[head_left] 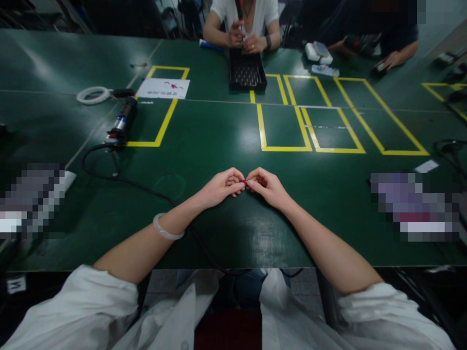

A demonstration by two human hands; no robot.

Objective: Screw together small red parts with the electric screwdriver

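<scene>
My left hand (222, 186) and my right hand (265, 186) rest on the green table (219, 141) in front of me. Their fingertips meet in a pinch around a tiny red thing (243, 181), too small to name. Both hands have the fingers curled in. A pale bangle (166, 229) circles my left wrist.
An electric screwdriver (123, 121) with a black cable (146, 189) lies at the left, near a white tape ring (92, 95) and a paper sheet (164, 88). Yellow tape boxes (284, 148) mark the table. Across it, a person works over a black tray (247, 73); another person's hand (396, 59) is at far right.
</scene>
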